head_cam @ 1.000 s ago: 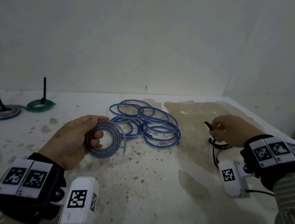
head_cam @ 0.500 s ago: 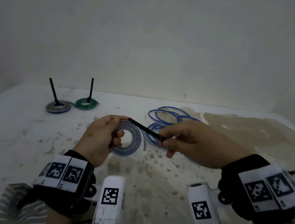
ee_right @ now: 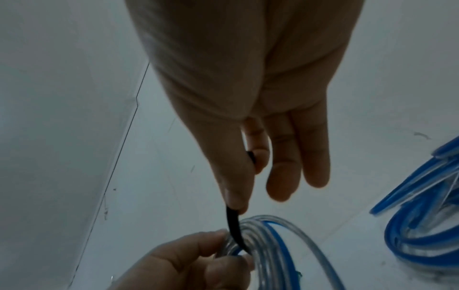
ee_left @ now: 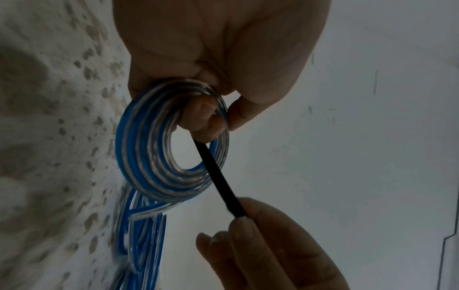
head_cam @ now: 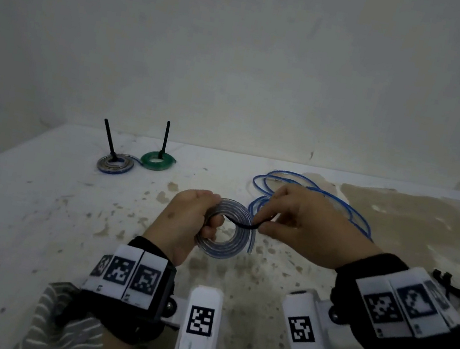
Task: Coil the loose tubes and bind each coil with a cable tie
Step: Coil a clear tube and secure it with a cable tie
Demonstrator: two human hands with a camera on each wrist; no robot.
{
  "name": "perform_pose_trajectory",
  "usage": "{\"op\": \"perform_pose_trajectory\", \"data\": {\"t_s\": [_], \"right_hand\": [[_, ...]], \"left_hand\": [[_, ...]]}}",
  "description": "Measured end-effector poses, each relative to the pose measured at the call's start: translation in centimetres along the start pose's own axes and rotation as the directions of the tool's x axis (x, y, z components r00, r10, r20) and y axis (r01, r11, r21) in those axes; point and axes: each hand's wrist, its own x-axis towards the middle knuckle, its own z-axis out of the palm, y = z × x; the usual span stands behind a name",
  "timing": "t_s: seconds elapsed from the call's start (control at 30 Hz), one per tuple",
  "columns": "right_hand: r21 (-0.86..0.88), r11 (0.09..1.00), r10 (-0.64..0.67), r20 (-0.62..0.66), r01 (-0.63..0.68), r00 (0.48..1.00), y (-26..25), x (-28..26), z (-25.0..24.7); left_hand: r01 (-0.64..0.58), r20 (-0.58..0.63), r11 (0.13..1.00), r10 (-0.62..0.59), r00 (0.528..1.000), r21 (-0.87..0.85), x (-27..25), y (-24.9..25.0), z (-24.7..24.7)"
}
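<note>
My left hand grips a flat coil of clear tube with a blue stripe above the table, fingers through its centre hole. In the left wrist view the coil hangs from my fingers. My right hand pinches a black cable tie between thumb and forefinger. The tie passes through the coil's hole, its far end against my left fingers. The right wrist view shows the tie crossing the coil. Loose blue tube lies in loops on the table behind my hands.
Two bound coils lie at the back left, one grey-blue and one green, each with a black tie tail standing up. More black cable ties lie at the right edge. The white table is stained and meets a wall behind.
My right hand came from the pile of ties on the right with one tie, brought it to the coil and pushed it into the coil's hole. The head view swung left.
</note>
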Motion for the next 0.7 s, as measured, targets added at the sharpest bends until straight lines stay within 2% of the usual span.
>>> {"op": "perform_pose_trajectory", "data": {"t_s": [0.17, 0.3, 0.4, 0.5, 0.6, 0.7], "right_hand": [[0.041, 0.999, -0.019, -0.065, 0.021, 0.998, -0.8, 0.5, 0.7], [0.211, 0.977, 0.020, -0.116, 0.005, 0.993, -0.9, 0.9, 1.2], [0.425, 0.905, 0.065, -0.113, -0.011, 0.991, -0.7, 0.9, 1.5], [0.590, 0.807, 0.112, -0.147, -0.003, 0.983, -0.5, 0.8, 1.9], [0.669, 0.744, 0.131, -0.165, 0.013, 0.978, -0.3, 0.8, 2.1], [0.701, 0.713, 0.147, -0.170, 0.015, 0.974, -0.5, 0.9, 2.6]], "left_hand": [[0.036, 0.006, 0.997, -0.036, 0.999, -0.074, -0.2, 0.1, 0.4], [-0.008, 0.031, 0.999, 0.010, 0.999, -0.049, -0.2, 0.2, 0.1], [-0.056, 0.064, 0.998, 0.057, 0.996, -0.010, -0.1, 0.1, -0.1], [-0.069, 0.042, 0.997, 0.071, 0.997, -0.042, -0.2, 0.4, -0.2], [-0.041, 0.025, 0.992, 0.045, 0.999, -0.122, -0.2, 0.6, -0.2], [-0.034, 0.000, 0.992, 0.034, 0.999, -0.120, -0.2, 0.7, 0.0]]}}
